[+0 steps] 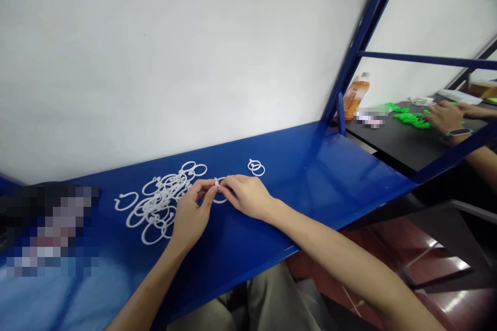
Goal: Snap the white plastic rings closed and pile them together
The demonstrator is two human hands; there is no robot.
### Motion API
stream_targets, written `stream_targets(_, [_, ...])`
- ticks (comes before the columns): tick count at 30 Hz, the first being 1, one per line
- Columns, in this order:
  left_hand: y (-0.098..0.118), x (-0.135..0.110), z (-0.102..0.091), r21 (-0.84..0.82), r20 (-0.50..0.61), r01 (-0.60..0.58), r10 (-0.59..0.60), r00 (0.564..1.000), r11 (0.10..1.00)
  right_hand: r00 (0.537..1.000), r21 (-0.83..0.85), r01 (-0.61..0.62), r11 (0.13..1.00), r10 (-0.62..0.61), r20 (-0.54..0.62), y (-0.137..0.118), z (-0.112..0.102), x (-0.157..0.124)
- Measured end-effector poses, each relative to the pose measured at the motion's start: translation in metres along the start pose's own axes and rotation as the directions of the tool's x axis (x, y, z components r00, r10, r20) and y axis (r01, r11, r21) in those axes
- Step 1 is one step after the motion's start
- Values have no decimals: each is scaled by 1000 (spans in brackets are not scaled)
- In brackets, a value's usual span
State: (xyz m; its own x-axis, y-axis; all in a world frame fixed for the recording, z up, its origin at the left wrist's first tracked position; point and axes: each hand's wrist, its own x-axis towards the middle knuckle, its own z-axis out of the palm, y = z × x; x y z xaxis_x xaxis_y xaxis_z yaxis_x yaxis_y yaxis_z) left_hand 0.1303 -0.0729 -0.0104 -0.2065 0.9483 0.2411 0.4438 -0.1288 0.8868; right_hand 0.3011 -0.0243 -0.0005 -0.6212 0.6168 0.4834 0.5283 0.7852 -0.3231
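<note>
A thin white plastic ring is pinched at its upper edge between the fingertips of the left hand and the right hand, just left of the frame's centre. Its lower arc is seen low against the blue shelf.

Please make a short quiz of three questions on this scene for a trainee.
1. True or false: the left hand and the right hand pinch one ring together.
2. The shelf is: A) red B) blue C) black
3. How many loose rings lie behind the right hand, apart from the pile?
Key: 1 true; 2 B; 3 two.
</note>
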Motion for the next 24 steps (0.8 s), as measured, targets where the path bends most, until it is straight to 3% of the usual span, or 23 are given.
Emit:
stream_targets(4, [-1, 2, 1, 72, -5, -17, 18, 1000, 997, 1000, 29, 2, 1000, -2, -19, 5, 1, 1])
stream_targets(6, [-3, 3, 3, 172, -27, -87, 93, 995, 981, 998, 29, -35, 999, 36, -54, 12, 0, 3])
stream_targets(9, [-9, 5, 8, 402, 2, -271, 295, 955, 874, 971, -29, -202, 979, 196, -136, 30, -4, 6])
stream_targets(12, [-17, 5, 11, 559, 109, -375, 383, 917, 739, 913, -78, -376, 923, 354, -203, 52, -10, 7])
stream_targets(19, [-21, 4, 10, 592, 161, -407, 392, 906, 695, 799, -151, -599, 786, 573, -182, 75, -22, 6])
stream_targets(24, [-19, 4, 14, 662, 94, -346, 384, 918, 665, 755, -236, -654, 719, 640, -143, 78, -27, 3])
